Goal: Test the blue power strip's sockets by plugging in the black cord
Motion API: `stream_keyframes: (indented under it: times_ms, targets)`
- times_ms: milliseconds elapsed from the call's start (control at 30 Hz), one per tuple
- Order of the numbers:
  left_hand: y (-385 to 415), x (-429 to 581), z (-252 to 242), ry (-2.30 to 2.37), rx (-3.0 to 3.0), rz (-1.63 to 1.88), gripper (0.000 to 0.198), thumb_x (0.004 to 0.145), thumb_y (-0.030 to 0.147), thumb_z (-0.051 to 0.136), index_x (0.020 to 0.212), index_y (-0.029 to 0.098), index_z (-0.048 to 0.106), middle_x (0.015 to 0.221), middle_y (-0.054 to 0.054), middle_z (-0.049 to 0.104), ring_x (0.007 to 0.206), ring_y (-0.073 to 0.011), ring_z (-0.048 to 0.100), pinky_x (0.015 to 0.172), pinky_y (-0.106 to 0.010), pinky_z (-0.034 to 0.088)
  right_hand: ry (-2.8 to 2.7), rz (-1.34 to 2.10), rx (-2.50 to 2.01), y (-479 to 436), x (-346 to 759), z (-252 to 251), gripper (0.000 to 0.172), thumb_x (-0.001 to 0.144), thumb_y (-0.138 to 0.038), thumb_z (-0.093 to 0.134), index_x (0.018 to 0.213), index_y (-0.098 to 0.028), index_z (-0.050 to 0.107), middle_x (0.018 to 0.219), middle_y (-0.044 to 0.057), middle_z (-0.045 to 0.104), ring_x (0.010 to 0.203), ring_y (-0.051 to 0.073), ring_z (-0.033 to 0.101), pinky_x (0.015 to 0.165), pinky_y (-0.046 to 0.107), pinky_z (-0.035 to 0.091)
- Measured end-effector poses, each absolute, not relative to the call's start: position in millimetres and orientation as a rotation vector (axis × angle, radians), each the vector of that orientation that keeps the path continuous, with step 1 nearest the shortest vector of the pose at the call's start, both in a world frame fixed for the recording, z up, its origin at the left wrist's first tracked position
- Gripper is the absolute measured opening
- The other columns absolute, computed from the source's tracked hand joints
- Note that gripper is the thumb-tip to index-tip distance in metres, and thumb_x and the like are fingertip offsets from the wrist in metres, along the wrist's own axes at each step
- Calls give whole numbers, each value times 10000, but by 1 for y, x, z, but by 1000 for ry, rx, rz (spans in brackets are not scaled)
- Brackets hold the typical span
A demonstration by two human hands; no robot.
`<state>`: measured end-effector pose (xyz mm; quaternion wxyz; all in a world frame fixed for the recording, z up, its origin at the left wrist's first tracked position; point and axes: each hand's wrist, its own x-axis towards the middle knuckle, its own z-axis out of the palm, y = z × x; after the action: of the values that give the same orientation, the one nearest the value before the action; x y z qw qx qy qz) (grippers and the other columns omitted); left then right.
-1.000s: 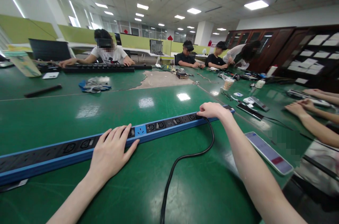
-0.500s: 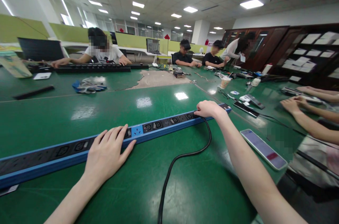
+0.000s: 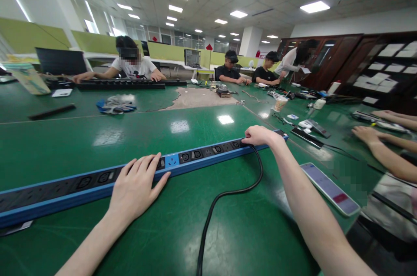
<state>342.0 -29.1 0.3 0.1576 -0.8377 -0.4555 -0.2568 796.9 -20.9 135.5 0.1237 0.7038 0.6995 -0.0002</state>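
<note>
A long blue and black power strip (image 3: pixel 208 161) lies slantwise across the green table in the head view. My left hand (image 3: pixel 135 184) straddles its middle, fingertips at the far edge and thumb along the near side, beside a blue socket (image 3: pixel 172 161). Near the strip's far right end, my right hand (image 3: pixel 259 135) is closed around the plug end of a black cable (image 3: pixel 224 192). Its fingers hide the plug, and I cannot tell how deep it sits in the socket. From there the cable curves down to the bottom edge of the view.
To the right lie a phone (image 3: pixel 329 188) and a dark flat device (image 3: pixel 306 138). Gloves (image 3: pixel 116 104) and a dark bar (image 3: pixel 52 111) lie at the left. Another person's hands (image 3: pixel 366 134) rest at the right edge; several people sit across the table (image 3: pixel 146 132).
The view has shifted slightly, so everything appears a little further right and lower. Both hands keep their places on the strip and the plug.
</note>
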Motion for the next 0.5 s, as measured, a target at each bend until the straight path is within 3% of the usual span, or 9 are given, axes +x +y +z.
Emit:
stream_keyframes:
  times_ms: [200,367,500]
  targets:
    - [-30,342,-1,-1307,-2393,-734,708,1012,566,497,1598,171,454,1482,-194,610,1364,-391,562,1226,-570,319,2044,77,2035,-22,796,135,441,994,-494,555,949,-148,823,1012,192,798,986,323,755,862,362,542]
    - [-29,341,0,-1293,-2401,-714,705,1014,564,498,1590,160,460,1476,-197,613,1358,-390,564,1225,-570,324,2178,-181,2112,-25,813,144,437,998,-539,548,934,-183,793,970,93,801,902,242,732,778,279,507]
    - [-28,341,-1,-1283,-2403,-752,706,1007,571,504,1595,183,455,1478,-188,617,1349,-392,572,1212,-583,336,2101,-75,2382,-36,844,158,507,1006,-605,521,890,-180,771,907,78,794,866,218,712,746,257,481]
